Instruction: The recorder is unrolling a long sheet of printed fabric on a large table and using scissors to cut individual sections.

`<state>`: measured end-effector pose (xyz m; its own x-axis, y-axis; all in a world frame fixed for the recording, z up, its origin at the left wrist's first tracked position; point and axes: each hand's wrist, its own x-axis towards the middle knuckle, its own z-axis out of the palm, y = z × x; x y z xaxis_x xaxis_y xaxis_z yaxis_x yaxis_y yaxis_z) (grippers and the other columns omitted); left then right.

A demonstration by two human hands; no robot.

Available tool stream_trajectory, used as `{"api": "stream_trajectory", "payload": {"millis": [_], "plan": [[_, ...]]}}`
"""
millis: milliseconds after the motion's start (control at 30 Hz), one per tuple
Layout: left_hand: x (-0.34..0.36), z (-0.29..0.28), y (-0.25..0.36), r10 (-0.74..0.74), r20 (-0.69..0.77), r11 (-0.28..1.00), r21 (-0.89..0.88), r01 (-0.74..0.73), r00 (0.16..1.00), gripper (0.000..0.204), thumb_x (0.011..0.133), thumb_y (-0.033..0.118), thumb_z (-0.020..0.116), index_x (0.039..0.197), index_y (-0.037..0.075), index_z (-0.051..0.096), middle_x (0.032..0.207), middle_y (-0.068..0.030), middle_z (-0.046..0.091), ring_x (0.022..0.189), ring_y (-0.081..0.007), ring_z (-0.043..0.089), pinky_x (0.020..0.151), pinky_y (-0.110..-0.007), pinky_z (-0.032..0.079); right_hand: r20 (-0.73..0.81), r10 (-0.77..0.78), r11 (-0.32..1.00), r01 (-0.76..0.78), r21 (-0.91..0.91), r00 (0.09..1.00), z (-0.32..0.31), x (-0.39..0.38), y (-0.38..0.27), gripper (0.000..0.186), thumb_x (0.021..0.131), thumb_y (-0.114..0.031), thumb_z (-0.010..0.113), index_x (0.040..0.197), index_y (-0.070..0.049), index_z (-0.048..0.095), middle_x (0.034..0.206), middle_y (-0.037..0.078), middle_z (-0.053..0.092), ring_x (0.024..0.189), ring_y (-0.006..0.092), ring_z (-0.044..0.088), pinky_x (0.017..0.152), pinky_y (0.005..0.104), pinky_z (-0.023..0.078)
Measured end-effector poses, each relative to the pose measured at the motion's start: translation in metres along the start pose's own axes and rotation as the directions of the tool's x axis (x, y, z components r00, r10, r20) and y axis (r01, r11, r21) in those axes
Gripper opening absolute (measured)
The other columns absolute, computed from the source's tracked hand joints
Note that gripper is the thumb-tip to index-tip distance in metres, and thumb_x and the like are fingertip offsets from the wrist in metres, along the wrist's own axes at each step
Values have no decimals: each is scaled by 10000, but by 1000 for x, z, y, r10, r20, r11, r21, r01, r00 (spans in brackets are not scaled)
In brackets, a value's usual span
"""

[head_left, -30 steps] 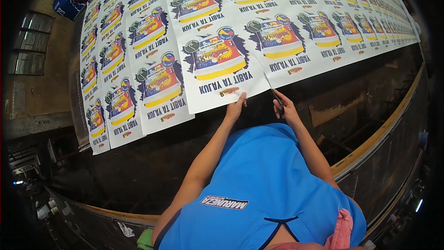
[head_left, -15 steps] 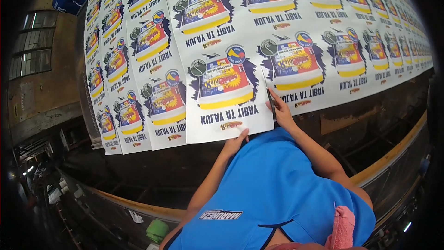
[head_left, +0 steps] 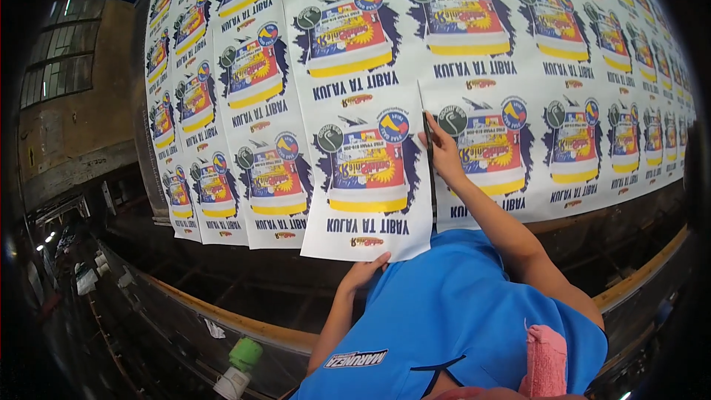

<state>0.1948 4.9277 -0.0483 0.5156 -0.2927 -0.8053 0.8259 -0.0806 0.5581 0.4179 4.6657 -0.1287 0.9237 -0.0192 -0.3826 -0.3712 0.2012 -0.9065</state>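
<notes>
Clamps the left hand (head_left: 364,272) on the near edge of a white sheet with multicoloured prints (head_left: 400,96), spread along the counter's (head_left: 147,133) near edge, and, well apart, grips slim black scissors (head_left: 429,137) in the right hand (head_left: 446,150) farther in.

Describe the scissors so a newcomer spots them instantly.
Start at the big white sheet of colourful prints. Over its lower middle is the right hand. It holds the scissors: slim and dark, lying along the cut, the only tool visible there.
</notes>
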Motion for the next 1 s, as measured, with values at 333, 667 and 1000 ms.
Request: {"api": "stream_trajectory", "payload": {"millis": [333,667,1000], "plan": [[-14,-8,6,-21,11,991,-135,22,1000,183,983,201,663,1068,52,596,861,-38,622,738,-130,588,713,-271,482,13,-71,997,71,-39,997,9,193,-59,578,964,-214,688,1489,-90,483,690,-13,574,535,68,516,491,261,410],[-28,3,-1,-163,-77,956,-260,138,984,291,985,216,661,1181,56,519,900,-49,619,793,-146,590,771,-285,489,-32,-125,985,121,-120,992,23,444,-170,579,918,-365,725,1432,-151,565,677,0,629,528,80,571,444,256,358],[-14,22,-4,-203,-205,947,-289,139,957,363,971,249,685,1228,27,555,970,-52,638,855,-146,600,794,-284,494,121,-188,979,196,-62,975,-23,438,-158,460,925,-245,730,1361,-130,636,634,5,583,497,91,513,471,262,380]]}}
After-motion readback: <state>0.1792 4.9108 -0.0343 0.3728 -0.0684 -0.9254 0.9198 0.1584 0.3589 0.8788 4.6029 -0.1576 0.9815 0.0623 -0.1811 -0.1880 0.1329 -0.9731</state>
